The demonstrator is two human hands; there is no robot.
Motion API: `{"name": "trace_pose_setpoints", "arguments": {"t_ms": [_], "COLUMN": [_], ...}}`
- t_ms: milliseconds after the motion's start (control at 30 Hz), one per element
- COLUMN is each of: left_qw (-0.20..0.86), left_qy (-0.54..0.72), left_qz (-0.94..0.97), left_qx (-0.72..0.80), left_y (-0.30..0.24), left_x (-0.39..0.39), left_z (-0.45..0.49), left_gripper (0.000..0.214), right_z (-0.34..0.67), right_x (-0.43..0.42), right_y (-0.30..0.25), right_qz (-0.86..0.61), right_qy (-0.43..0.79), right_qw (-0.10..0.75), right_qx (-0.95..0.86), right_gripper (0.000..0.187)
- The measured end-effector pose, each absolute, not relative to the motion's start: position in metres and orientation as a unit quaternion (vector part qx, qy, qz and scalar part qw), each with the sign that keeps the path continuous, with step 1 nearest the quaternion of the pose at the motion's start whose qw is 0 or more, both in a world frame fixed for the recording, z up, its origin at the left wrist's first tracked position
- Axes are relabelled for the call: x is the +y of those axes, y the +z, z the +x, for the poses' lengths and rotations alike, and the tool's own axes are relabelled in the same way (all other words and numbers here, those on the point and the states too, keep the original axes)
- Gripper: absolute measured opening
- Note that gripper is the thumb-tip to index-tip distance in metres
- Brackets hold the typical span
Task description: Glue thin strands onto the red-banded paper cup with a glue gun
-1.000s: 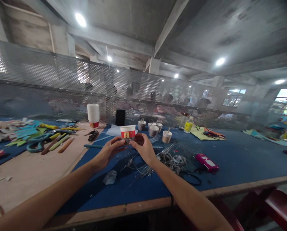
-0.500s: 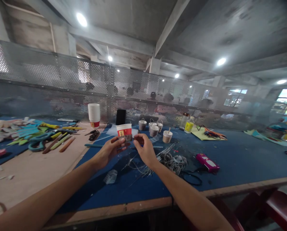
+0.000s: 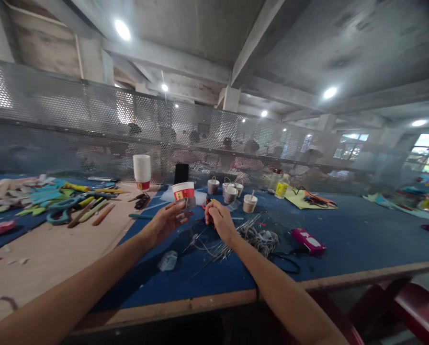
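Observation:
A white and red paper cup (image 3: 183, 190) is gripped in my left hand (image 3: 166, 220), its rim facing up. Grey cord (image 3: 190, 203) covers part of its lower side. Just right of the cup, the closed fingers of my right hand (image 3: 220, 218) hold a small tool (image 3: 209, 202) with orange-red and dark parts; its kind is unclear. Behind my hands stand several cord-wrapped small cups (image 3: 230, 194) with handles, and a brown-banded cup (image 3: 250, 204) with a stick. A tangle of grey cord (image 3: 260, 243) and thin metal rods lies below my right wrist.
A stack of paper cups (image 3: 141, 167) and a dark phone (image 3: 181, 174) stand at the back. Scissors (image 3: 58, 214), sticks and colourful scraps lie left. A yellow-labelled bottle (image 3: 282, 187) and a magenta box (image 3: 308, 241) are on the right. A perforated metal screen (image 3: 186, 124) borders the table.
My right hand has moved slightly right, away from the cup, and now holds the small orange-red tool. The cup has shifted a little left in my left hand.

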State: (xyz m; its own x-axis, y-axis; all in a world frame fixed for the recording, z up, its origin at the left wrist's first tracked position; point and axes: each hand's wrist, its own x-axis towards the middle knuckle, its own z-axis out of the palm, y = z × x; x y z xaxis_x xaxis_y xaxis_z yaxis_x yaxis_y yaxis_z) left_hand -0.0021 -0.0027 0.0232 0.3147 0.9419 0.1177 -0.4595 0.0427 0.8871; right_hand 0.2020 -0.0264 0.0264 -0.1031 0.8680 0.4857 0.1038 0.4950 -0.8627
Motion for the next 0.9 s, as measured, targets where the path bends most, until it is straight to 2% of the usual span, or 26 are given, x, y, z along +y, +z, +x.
{"name": "trace_pose_setpoints", "arguments": {"t_ms": [200,333,467,633,767,900], "left_qw": [0.679,0.678,0.687,0.696,0.696,0.699], "left_qy": [0.515,0.515,0.519,0.512,0.51,0.503], "left_qz": [0.459,0.463,0.449,0.45,0.449,0.449], "left_qx": [0.25,0.246,0.239,0.227,0.233,0.237], "left_y": [0.024,0.022,0.019,0.02,0.022,0.022], "left_x": [-0.002,0.001,0.003,0.001,-0.001,-0.002], "left_z": [-0.004,-0.005,-0.004,-0.004,-0.003,-0.003], "left_gripper": [0.036,0.034,0.025,0.024,0.026,0.027], "right_z": [0.2,0.214,0.242,0.265,0.265,0.262], "right_x": [-0.028,-0.029,-0.024,-0.018,-0.021,-0.022], "right_y": [0.023,0.02,0.012,0.001,-0.002,-0.005], "right_qz": [-0.354,-0.403,-0.5,-0.575,-0.653,-0.717], "right_qy": [0.35,0.33,0.219,0.102,0.005,0.033], "right_qw": [0.509,0.473,0.461,0.42,0.302,0.167], "right_qx": [-0.702,-0.71,-0.7,-0.695,-0.694,-0.676], "right_gripper": [0.027,0.035,0.018,0.013,0.017,0.043]}}
